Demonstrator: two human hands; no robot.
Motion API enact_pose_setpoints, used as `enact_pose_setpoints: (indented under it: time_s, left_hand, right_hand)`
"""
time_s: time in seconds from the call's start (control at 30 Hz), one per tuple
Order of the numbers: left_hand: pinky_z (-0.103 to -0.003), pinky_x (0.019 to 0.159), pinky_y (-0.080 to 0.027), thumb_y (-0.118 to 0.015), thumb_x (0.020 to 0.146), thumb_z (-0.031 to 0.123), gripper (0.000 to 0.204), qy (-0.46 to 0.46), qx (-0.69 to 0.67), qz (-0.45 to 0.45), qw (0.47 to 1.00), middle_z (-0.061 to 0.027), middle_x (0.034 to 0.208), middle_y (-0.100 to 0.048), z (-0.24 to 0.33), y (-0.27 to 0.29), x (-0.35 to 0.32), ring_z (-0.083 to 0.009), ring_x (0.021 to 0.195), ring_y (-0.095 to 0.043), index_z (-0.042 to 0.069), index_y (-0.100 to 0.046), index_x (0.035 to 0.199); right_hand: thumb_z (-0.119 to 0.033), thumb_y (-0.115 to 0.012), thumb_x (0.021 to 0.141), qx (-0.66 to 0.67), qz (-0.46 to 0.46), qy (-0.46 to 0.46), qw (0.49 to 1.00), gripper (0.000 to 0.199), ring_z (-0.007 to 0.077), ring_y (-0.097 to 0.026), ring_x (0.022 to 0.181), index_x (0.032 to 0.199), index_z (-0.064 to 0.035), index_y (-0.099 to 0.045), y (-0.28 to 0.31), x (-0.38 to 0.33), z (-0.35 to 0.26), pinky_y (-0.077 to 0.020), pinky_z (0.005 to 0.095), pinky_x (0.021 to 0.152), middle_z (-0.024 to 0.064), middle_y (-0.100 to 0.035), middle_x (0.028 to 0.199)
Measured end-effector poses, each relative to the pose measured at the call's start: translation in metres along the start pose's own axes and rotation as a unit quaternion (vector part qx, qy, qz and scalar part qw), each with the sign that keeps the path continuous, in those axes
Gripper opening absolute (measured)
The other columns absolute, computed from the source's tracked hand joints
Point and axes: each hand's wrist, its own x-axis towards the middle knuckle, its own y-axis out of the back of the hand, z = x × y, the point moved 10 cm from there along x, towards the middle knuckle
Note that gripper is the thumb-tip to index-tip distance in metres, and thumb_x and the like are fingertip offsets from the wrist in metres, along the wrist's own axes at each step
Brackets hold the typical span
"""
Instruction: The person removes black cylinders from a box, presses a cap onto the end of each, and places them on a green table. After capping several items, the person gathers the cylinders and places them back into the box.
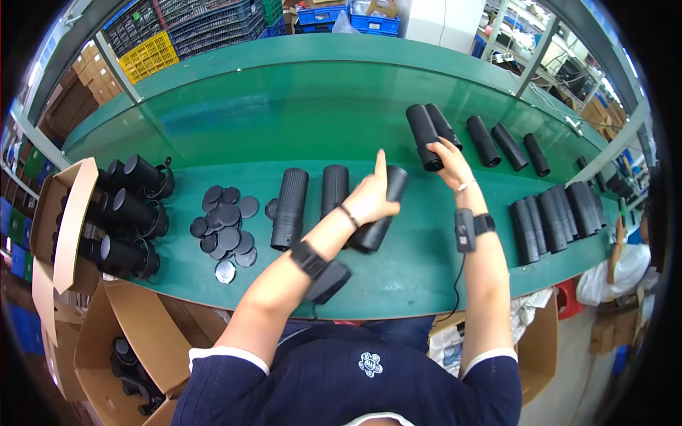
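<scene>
My left hand (373,199) is over a tilted black textured tube (379,231) on the green table. Its index finger points away from me and the thumb sticks out to the right; the other fingers are mostly hidden. Two similar tubes, a ribbed black tube (291,206) and another black tube (335,188), lie to its left. Raised at the right, my right hand (452,167) is closed round the near end of a black tube (423,135). A second black tube (445,126) shows right beside it; I cannot tell whether that one is held too.
Loose black discs (227,215) and a silvery disc (225,271) lie left of the tubes. More black tubes (550,219) are grouped at the right. Wide-ended black cylinders (131,213) sit by an open carton (74,220). A green panel (305,113) borders the back. Cables trail from my forearms.
</scene>
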Motion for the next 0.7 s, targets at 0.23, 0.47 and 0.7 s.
enact_pose_setpoints:
  time_s: [0.23,0.47,0.7]
  left_hand:
    - [-0.033,0.104,-0.034,-0.064,0.065,-0.005,0.070,-0.222,-0.257,-0.064,0.938,-0.0069,0.124,-0.047,0.060,0.020,-0.079,-0.0183,0.120,-0.045,0.007,-0.041,0.130]
    - [-0.032,0.102,-0.035,-0.070,0.069,0.004,0.060,-0.211,-0.330,-0.041,0.919,-0.0050,0.122,-0.045,0.044,0.015,-0.079,-0.0156,0.118,-0.045,0.008,-0.045,0.124]
    - [-0.041,0.098,-0.034,-0.072,0.072,0.026,0.050,-0.313,-0.188,0.064,0.928,-0.0090,0.113,-0.049,0.057,0.008,-0.083,-0.0274,0.110,-0.044,0.008,-0.050,0.112]
  right_hand:
    - [-0.031,-0.073,0.078,-0.384,0.113,0.178,0.899,0.071,0.0363,-0.059,0.105,0.138,-0.0106,-0.042,-0.011,0.064,-0.013,-0.0471,0.0368,0.089,0.0209,-0.060,0.116]
    - [-0.025,-0.068,0.085,-0.183,-0.101,0.178,0.962,0.029,0.0176,-0.057,0.081,0.102,-0.0018,-0.067,-0.079,-0.015,-0.048,-0.0474,0.0302,0.073,0.0086,-0.060,0.099]
    - [0.002,-0.071,0.073,-0.054,-0.298,0.175,0.937,0.019,0.0116,-0.048,0.078,0.092,0.0008,-0.068,-0.105,-0.181,-0.062,-0.0423,0.0247,0.072,0.0035,-0.054,0.089]
